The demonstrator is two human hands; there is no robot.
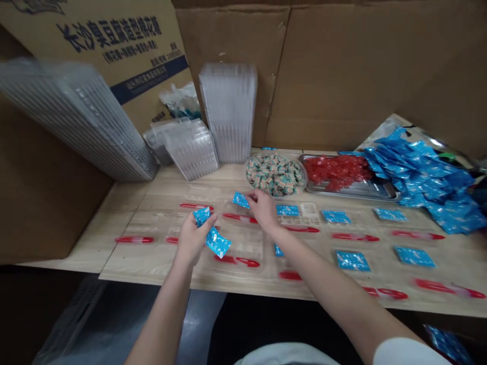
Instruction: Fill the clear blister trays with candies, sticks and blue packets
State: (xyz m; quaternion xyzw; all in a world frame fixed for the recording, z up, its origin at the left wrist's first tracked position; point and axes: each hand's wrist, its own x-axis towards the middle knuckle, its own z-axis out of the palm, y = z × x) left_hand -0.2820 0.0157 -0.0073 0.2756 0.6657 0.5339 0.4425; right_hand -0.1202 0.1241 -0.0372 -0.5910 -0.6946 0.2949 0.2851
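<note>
My left hand [191, 237] is closed on blue sachets [218, 244], its thumb pressed over them; they stick out above and below the grip. Farther forward, my right hand [263, 207] pinches a single blue sachet [240, 199] by its edge, over the row of clear plastic trays [249, 238]. Red plastic pieces, perhaps folded spoons, lie along the trays, one red piece [236, 261] just below my hands. To the right, several trays each hold a flat blue sachet [352, 260]. My right forearm partly covers another sachet [279, 250].
At the back stand a round tub of small printed packets [276, 175], a metal tray [380, 190] with red packets [338, 171], and a heap of blue sachets [418, 167]. Stacked clear trays [228, 111] lean against cardboard. Another tall stack [83, 116] rises at left.
</note>
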